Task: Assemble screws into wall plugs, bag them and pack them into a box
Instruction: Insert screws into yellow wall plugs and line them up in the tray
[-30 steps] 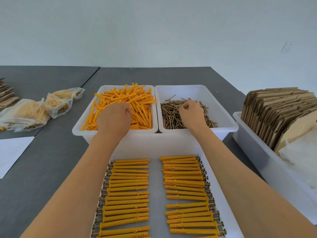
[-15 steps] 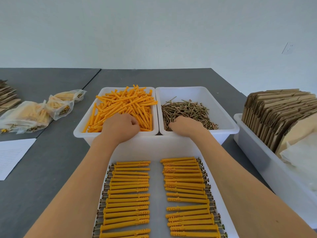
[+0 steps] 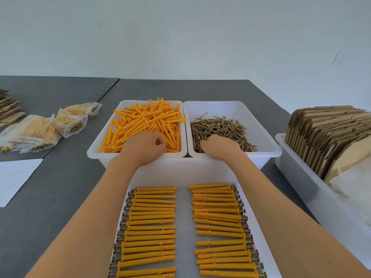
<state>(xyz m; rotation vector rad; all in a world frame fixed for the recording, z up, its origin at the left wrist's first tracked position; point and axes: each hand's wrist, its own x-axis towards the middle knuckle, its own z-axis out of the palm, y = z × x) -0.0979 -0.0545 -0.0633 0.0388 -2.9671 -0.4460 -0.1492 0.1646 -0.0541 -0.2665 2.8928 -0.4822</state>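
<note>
Loose orange wall plugs (image 3: 144, 119) fill the left white bin (image 3: 94, 153). My left hand (image 3: 143, 148) sits at that bin's near edge, its fingers curled and pinching among the plugs. Brass screws (image 3: 220, 125) lie heaped in the right white bin (image 3: 271, 153). My right hand (image 3: 219, 146) rests on the near part of the heap, its fingertips buried out of sight. In front, a white tray (image 3: 183, 217) holds two columns of plugs with screws in them, a left column (image 3: 150, 217) and a right column (image 3: 218, 217).
Several filled clear bags (image 3: 40, 133) lie on the grey table at the left, by a sheet of paper (image 3: 14, 177) and flat cardboard (image 3: 8, 109). On the right, a long white bin (image 3: 291, 177) holds upright flattened cardboard boxes (image 3: 321, 133).
Both hands have drawn back from the middle of their heaps to the near edges of the bins. The right hand has dropped lower onto the screws.
</note>
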